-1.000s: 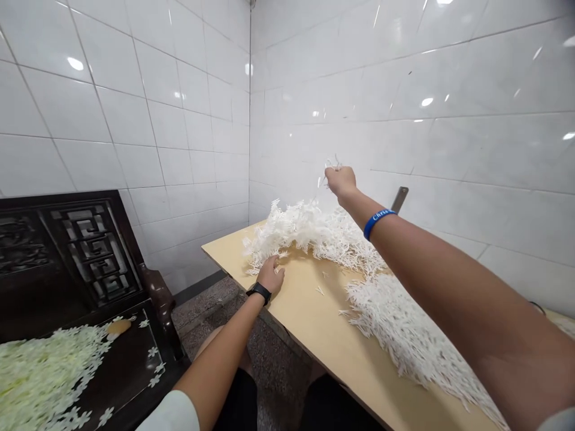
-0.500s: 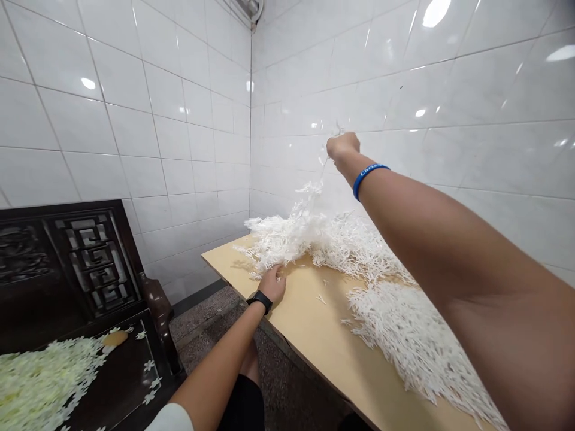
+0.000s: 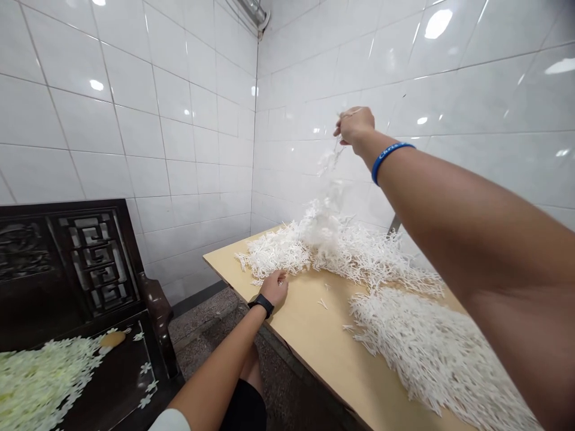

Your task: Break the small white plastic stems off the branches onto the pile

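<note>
My right hand (image 3: 354,126) is raised high, pinching a thin tangled strand of white plastic sprigs (image 3: 330,160) that dangles toward a heap of the same white sprigs (image 3: 345,251). That heap lies on a pale plywood board (image 3: 314,347), and a second white mass (image 3: 426,353) spreads toward the board's near right. My left hand (image 3: 274,287) rests palm down on the board, against the heap's front edge. A few loose white bits (image 3: 322,304) lie near it. Its fingers are slightly curled and seem to hold nothing.
A dark carved wooden bench (image 3: 90,269) stands left of the board, holding a pile of pale green-white artificial blossoms (image 3: 40,377). White tiled walls (image 3: 449,90) meet in a corner behind the board. Speckled stone floor (image 3: 202,323) lies below its left edge.
My right hand has risen and moved slightly right, drawing the strand up off the heap. The view has tilted a little. My left hand has barely moved.
</note>
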Motion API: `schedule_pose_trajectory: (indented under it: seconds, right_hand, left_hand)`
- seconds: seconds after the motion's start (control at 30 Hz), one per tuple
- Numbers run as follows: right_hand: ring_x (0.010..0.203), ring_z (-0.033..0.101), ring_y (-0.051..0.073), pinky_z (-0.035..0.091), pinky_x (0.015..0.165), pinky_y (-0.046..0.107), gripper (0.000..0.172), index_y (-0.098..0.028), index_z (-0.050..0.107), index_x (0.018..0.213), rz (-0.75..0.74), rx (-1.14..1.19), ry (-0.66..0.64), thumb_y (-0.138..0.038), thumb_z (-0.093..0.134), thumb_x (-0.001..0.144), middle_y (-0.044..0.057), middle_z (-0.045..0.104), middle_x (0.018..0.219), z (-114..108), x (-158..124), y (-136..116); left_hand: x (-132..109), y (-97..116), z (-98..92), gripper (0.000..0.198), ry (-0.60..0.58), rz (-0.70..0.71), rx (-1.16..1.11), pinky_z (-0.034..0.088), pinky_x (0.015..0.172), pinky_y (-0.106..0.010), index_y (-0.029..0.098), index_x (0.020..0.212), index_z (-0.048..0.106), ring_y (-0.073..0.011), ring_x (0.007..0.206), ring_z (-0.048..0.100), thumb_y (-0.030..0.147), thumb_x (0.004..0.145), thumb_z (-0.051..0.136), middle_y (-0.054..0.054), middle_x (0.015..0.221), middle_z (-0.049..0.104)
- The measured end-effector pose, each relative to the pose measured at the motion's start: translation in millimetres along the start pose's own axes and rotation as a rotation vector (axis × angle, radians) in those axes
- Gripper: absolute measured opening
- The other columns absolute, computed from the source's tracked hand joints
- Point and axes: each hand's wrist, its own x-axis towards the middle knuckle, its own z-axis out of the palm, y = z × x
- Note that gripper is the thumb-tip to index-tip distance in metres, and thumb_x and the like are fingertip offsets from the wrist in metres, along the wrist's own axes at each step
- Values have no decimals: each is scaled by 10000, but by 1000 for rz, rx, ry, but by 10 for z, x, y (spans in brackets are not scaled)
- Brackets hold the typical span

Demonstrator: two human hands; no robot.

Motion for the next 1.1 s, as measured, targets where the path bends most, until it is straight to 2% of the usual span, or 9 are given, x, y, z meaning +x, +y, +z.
schedule_pose_trajectory:
  seconds: [0.1, 0.2, 0.33, 0.43, 0.57, 0.67, 0.87, 1.0, 1.1]
  right_hand:
    - [796, 697, 175, 498, 677, 349, 401, -18, 543, 627, 71, 22, -139, -214, 422, 956, 173, 665, 835, -84, 12, -267]
    - [880, 687, 184, 485, 695, 369, 503, -28, 521, 590, 90, 27, -161, -243, 285, 979, 195, 651, 904, -181, 35, -469]
    - [1034, 636, 238, 464, 793, 398, 459, -43, 537, 576, 11, -118, -79, -214, 356, 961, 196, 632, 916, -286, -59, -623]
    - [1184, 533, 293, 415, 902, 425, 346, -73, 556, 640, -93, -268, -11, -173, 424, 944, 217, 607, 1045, -341, -258, -713]
    - [1136, 550, 335, 428, 871, 457, 148, -48, 608, 773, -21, -599, -274, -153, 610, 878, 243, 621, 1071, -411, -571, -790]
    - [1037, 591, 318, 443, 803, 411, 165, -11, 659, 800, -34, -698, -420, -172, 679, 829, 238, 660, 965, -433, -790, -804]
    - [946, 626, 307, 452, 732, 363, 223, -121, 719, 974, -207, -828, -580, -293, 648, 852, 179, 684, 1022, -370, -1205, -897]
    - [976, 611, 324, 418, 743, 375, 204, -145, 717, 963, -337, -866, -635, -280, 585, 886, 177, 676, 1011, -467, -1320, -955]
    - [969, 598, 331, 389, 743, 385, 136, -157, 705, 808, -375, -882, -712, -252, 618, 855, 156, 670, 890, -636, -1379, -910]
  left_hand:
    - [-4, -5, 1, 281, 9, 4, -10, 544, 871, -420, 161, 1168, 606, -206, 1006, 634, 320, 937, 577, -93, 1179, 630]
    - [-6, 12, 1, 276, 23, 13, -24, 544, 870, -419, 159, 1160, 609, -206, 1003, 635, 319, 937, 579, -91, 1172, 633]
    - [-30, 74, -27, 255, 106, 41, -71, 548, 857, -410, 149, 1120, 623, -197, 976, 643, 321, 935, 582, -84, 1131, 648]
    - [-79, 152, -103, 237, 264, 68, -128, 552, 831, -391, 142, 1079, 628, -181, 925, 651, 327, 944, 566, -71, 1063, 664]
    - [-98, 425, -289, 228, 524, 115, -181, 547, 795, -363, 160, 1049, 610, -188, 892, 655, 264, 983, 418, -93, 1020, 656]
    - [16, 865, -450, 311, 649, 185, -166, 511, 891, -402, 182, 1204, 527, -234, 1085, 609, 252, 981, 322, -143, 1197, 605]
    - [532, 1792, -597, 785, 392, 421, 38, 425, 1051, -399, 199, 1430, 360, -273, 1292, 499, 439, 777, 725, -136, 1413, 522]
    - [801, 1843, -616, 409, 186, 361, 239, 543, 845, -383, 155, 1192, 596, -227, 969, 668, 430, 890, 615, -104, 1057, 704]
    - [870, 1686, -683, 296, 102, 349, 406, 552, 833, -402, 144, 1130, 619, -195, 941, 656, 367, 947, 554, -86, 1093, 665]
